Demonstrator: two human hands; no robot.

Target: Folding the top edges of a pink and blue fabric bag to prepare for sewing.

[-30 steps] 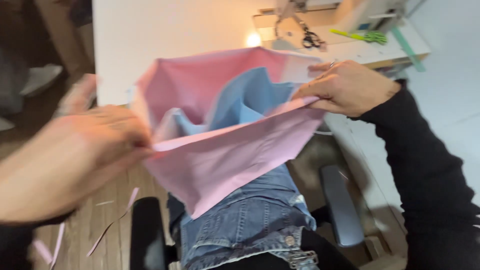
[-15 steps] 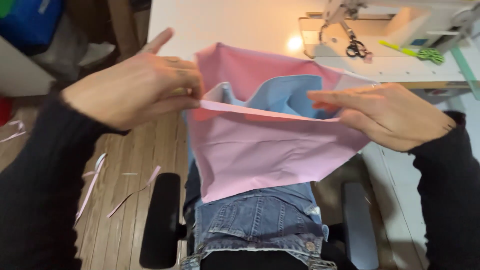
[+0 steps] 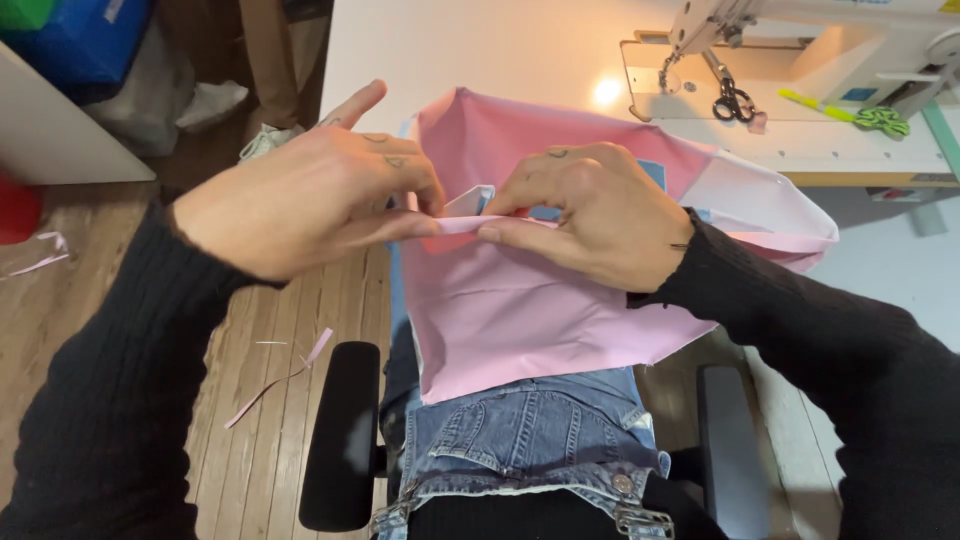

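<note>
A pink fabric piece (image 3: 520, 310) with a light blue lining hangs over my lap in front of the white table. My left hand (image 3: 310, 195) pinches its folded upper edge from the left, index finger sticking up. My right hand (image 3: 590, 210) pinches the same edge from the right, fingertips almost meeting the left hand's. The far side of the fabric (image 3: 480, 130) rises against the table edge. Both arms wear black sleeves.
A white sewing machine (image 3: 800, 60) stands on the table (image 3: 450, 50) at the back right, with black scissors (image 3: 733, 100) and a green tool (image 3: 860, 115) beside it. Black chair armrests (image 3: 340, 430) flank my denim-clad lap. Pink fabric strips (image 3: 280, 375) lie on the wooden floor.
My hands have come together along the fabric's top edge, the right hand sliding left toward the left hand. The view has also tilted and steadied.
</note>
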